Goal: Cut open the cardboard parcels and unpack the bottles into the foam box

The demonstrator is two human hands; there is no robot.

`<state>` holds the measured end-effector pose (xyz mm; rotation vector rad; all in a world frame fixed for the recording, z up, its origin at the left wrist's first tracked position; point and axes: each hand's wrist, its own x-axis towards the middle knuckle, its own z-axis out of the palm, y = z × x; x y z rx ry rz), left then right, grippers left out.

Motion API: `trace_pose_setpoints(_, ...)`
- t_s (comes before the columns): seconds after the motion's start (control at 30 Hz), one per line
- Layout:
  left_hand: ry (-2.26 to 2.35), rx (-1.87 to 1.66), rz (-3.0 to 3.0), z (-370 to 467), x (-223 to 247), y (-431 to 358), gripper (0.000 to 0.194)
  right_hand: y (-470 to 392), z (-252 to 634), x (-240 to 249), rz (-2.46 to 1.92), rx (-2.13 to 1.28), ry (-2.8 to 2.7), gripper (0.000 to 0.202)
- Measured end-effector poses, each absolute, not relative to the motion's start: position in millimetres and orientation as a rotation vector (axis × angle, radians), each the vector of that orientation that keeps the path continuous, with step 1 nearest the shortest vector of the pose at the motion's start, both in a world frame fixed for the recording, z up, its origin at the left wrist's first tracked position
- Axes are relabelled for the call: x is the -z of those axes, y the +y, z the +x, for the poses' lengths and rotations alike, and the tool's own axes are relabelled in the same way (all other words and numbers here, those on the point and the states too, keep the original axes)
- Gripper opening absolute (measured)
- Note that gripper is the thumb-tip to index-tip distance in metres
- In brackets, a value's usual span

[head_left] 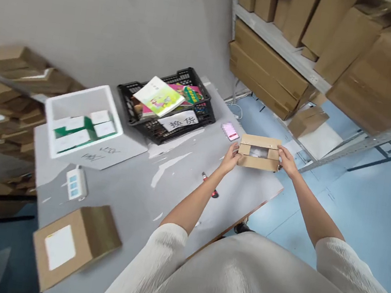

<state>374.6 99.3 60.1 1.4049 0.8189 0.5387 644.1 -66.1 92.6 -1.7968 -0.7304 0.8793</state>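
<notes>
A small cardboard box point(257, 163) is held between my two hands at the right end of the grey table, its flaps parted around a gap in the top. Through the gap something whitish shows, too small to make out. My left hand point(230, 158) grips the box's left side, and my right hand point(288, 161) grips its right side. Just beyond my left hand lies a phone point(230, 131) with a lit pinkish screen. A red and black cutter point(215, 194) rests on the table, partly hidden under my left forearm.
A black crate point(160, 134) with books and a white bin point(83, 147) with small white boxes stand along the table's back. A larger carton point(74, 243) and a white device point(76, 184) are at left. Shelves point(280, 44) of cartons rise at right.
</notes>
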Motion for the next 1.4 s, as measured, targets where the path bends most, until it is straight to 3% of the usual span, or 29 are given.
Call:
trace_pose_setpoints(0.27, 0.703, -0.520, 1.600, 533, -72, 136, 0.073, -102, 743, -75, -1.889, -0.728, -0.527, 0.069)
trace_pose_setpoints(0.67, 0.896, -0.488, 1.627, 496, -63, 130, 0.058, -63, 736, -56, -1.907, -0.881, -0.527, 0.048)
trace_pose_setpoints(0.97, 1.010, -0.565, 1.523, 389, -66, 94, 0.057, -23, 646, -53, -1.835, -1.104, -0.792, 0.038)
trace_pose_setpoints(1.4, 1.289, -0.855, 1.329, 109, -87, 0, 0.049, 10, 400, -92, -1.648, -1.359, -1.265, 0.031)
